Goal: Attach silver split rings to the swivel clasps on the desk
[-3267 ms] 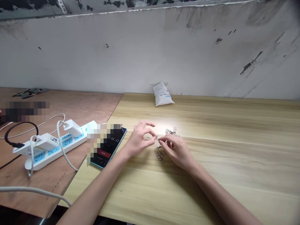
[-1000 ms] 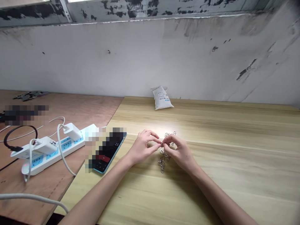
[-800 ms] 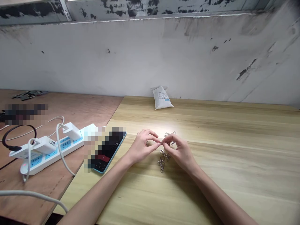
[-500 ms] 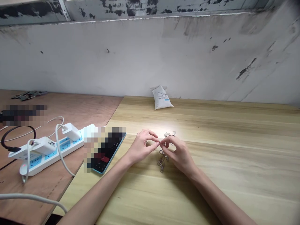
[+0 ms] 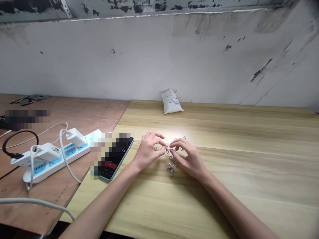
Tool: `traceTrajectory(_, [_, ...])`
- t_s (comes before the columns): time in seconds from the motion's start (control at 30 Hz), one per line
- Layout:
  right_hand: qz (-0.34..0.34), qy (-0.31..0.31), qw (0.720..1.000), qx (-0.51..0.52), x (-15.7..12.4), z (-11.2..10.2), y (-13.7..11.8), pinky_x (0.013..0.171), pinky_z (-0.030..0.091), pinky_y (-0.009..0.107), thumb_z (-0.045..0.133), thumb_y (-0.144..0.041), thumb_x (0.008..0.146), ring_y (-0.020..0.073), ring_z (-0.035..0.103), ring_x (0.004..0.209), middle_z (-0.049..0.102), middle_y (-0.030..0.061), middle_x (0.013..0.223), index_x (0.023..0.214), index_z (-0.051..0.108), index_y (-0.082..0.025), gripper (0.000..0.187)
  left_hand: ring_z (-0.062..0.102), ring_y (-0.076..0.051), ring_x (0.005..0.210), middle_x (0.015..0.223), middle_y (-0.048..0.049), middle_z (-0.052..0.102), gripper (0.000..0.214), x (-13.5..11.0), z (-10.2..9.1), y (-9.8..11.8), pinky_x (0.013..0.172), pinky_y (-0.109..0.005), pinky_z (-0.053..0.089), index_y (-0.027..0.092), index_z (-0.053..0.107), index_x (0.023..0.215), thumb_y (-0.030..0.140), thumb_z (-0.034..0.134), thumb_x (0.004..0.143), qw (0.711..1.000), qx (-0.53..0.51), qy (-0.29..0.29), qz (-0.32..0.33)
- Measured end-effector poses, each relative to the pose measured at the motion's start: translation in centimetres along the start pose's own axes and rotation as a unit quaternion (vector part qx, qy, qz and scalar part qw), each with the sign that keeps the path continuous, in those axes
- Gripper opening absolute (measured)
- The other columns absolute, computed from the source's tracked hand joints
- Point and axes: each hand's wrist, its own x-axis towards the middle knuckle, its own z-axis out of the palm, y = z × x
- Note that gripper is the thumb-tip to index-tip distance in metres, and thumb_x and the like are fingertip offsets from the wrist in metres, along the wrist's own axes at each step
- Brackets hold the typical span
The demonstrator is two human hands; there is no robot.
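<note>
Between the thumb and index finger of my left hand (image 5: 151, 147) hangs a small silver swivel clasp (image 5: 167, 149). Just to its right is my right hand (image 5: 188, 157), thumb and index fingertips slightly apart, with nothing visible between them. Below the fingertips lies a loose group of similar metal clasps (image 5: 170, 167) on the wooden table. A few more metal pieces (image 5: 184, 137) lie behind my right hand, partly hidden by it. A small metal ring (image 5: 155, 148) shows by my left hand, mostly covered by the fingers.
A phone (image 5: 116, 159) lies left of my left forearm. Farther left, a white power strip (image 5: 67, 156) with plugged chargers and cables rests on a brown tabletop (image 5: 99, 113). A white labelled packet (image 5: 171, 102) sits at the back by the wall (image 5: 139, 66).
My fingertips have separated: the right thumb and index finger have come away, leaving the clasp visible in my left hand. The camera view has shifted slightly.
</note>
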Motion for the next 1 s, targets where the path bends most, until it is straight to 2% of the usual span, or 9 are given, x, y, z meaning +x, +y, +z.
traceTrajectory(0.13, [0.046,-0.002,0.998,0.032,0.0,0.2,0.1,0.080,0.049,0.039,0.059,-0.030,0.091,0.0215,0.061,0.089,0.064,0.0084,0.099,0.104,0.065,-0.023,0.016,0.053,-0.022,0.111,0.112,-0.0013,0.065,0.007,-0.1,-0.2,0.5,0.101,-0.043,0.035,0.025,0.071,0.081,0.020,0.066,0.082,0.999,0.002,0.026,0.028])
traceTrajectory(0.27, [0.028,-0.038,0.999,0.017,0.1,0.2,0.7,0.082,0.046,0.039,0.055,-0.028,0.094,0.0212,0.060,0.091,0.066,0.0066,0.095,0.089,0.067,-0.023,0.014,0.053,-0.022,0.112,0.114,-0.0020,0.065,0.007,0.0,-0.6,0.7,0.100,-0.042,0.036,0.024,0.071,0.081,0.020,0.066,0.082,0.998,0.020,0.041,0.049])
traceTrajectory(0.37, [0.000,-0.027,0.998,-0.064,0.3,-0.6,1.2,0.080,0.042,0.038,0.055,-0.026,0.094,0.0204,0.060,0.084,0.069,0.0050,0.088,0.087,0.067,-0.023,0.014,0.050,-0.024,0.116,0.116,-0.0023,0.065,0.007,0.1,-0.8,0.3,0.099,-0.043,0.035,0.024,0.069,0.080,0.020,0.064,0.083,0.996,0.060,0.048,0.052])
traceTrajectory(0.5, [-0.074,0.014,0.978,-0.193,0.2,-1.2,0.6,0.086,0.038,0.039,0.053,-0.022,0.095,0.0196,0.058,0.082,0.070,0.0029,0.083,0.089,0.066,-0.023,0.015,0.049,-0.024,0.118,0.118,-0.0021,0.064,0.008,0.0,-0.3,-0.1,0.100,-0.044,0.035,0.023,0.067,0.078,0.021,0.062,0.084,0.994,0.088,0.015,0.062])
traceTrajectory(0.67, [-0.147,-0.025,0.961,-0.232,-0.2,0.2,-1.5,0.092,0.037,0.038,0.047,-0.015,0.096,0.0179,0.057,0.078,0.070,0.0021,0.083,0.095,0.065,-0.025,0.020,0.048,-0.025,0.123,0.122,-0.0030,0.062,0.008,-0.1,-0.1,-0.8,0.112,-0.051,0.026,0.023,0.068,0.082,0.022,0.061,0.086,0.989,0.119,-0.032,0.084])
traceTrajectory(0.73, [-0.133,-0.027,0.966,-0.220,-0.2,0.5,-1.3,0.090,0.038,0.037,0.047,-0.016,0.096,0.0177,0.057,0.077,0.070,0.0021,0.081,0.091,0.064,-0.024,0.020,0.047,-0.026,0.124,0.123,-0.0038,0.062,0.009,0.1,-0.6,-1.2,0.114,-0.053,0.022,0.023,0.068,0.080,0.021,0.060,0.085,0.985,0.142,-0.037,0.094])
traceTrajectory(0.83, [-0.096,-0.034,0.973,-0.208,0.1,0.1,0.1,0.084,0.039,0.037,0.051,-0.020,0.095,0.0187,0.057,0.078,0.069,0.0041,0.081,0.085,0.065,-0.022,0.018,0.047,-0.027,0.125,0.122,-0.0051,0.062,0.010,0.4,-1.8,-2.0,0.112,-0.054,0.026,0.022,0.068,0.075,0.019,0.061,0.082,0.979,0.177,-0.039,0.089])
traceTrajectory(0.93, [-0.089,-0.103,0.976,-0.172,0.2,-1.0,1.8,0.077,0.040,0.036,0.057,-0.024,0.092,0.0190,0.056,0.078,0.068,0.0040,0.081,0.081,0.067,-0.022,0.015,0.049,-0.028,0.122,0.119,-0.0060,0.063,0.011,0.6,-2.6,-2.6,0.111,-0.055,0.028,0.021,0.068,0.072,0.018,0.062,0.080,0.975,0.192,-0.060,0.093])
traceTrajectory(1.0, [-0.077,-0.112,0.978,-0.159,0.4,-2.1,2.6,0.074,0.040,0.035,0.057,-0.025,0.092,0.0189,0.056,0.077,0.068,0.0041,0.079,0.079,0.068,-0.022,0.018,0.049,-0.028,0.122,0.119,-0.0059,0.063,0.011,0.6,-2.9,-2.8,0.112,-0.056,0.026,0.021,0.068,0.071,0.017,0.062,0.079,0.973,0.190,-0.078,0.102])
